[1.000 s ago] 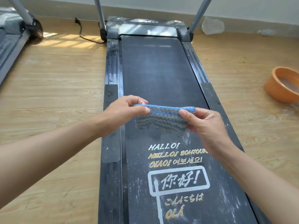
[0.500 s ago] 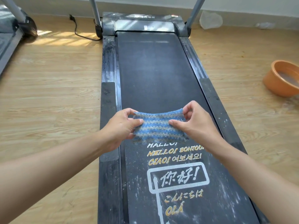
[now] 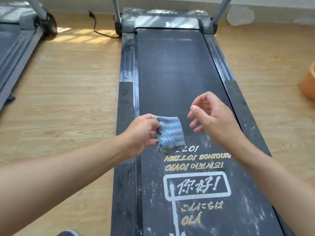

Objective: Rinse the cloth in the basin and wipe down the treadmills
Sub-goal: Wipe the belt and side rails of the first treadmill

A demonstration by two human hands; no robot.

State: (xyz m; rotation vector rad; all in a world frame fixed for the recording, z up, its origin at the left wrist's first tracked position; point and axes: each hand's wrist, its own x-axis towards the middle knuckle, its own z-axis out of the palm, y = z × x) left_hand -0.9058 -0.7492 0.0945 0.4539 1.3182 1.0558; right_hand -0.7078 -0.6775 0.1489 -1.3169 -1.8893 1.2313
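Observation:
A small blue-and-grey striped cloth [image 3: 170,132], folded, hangs from my left hand [image 3: 144,133], which pinches its left edge just above the belt. Below it runs the dark, dusty treadmill [image 3: 173,68] with yellow and white greetings printed on its belt. My right hand [image 3: 211,120] hovers to the right of the cloth with fingers loosely spread, holding nothing and a short gap away from it. The orange basin [image 3: 308,86] sits on the floor at the right edge, mostly cut off.
A second treadmill [image 3: 15,48] stands at the far left. A black power cable [image 3: 95,26] lies on the wooden floor behind. A crumpled clear plastic piece [image 3: 240,14] rests by the wall at back right. A dark shoe tip [image 3: 68,233] shows at the bottom.
My right hand has let go of the cloth and moved up and to the right. The cloth, earlier stretched between both hands, now hangs folded from my left hand alone.

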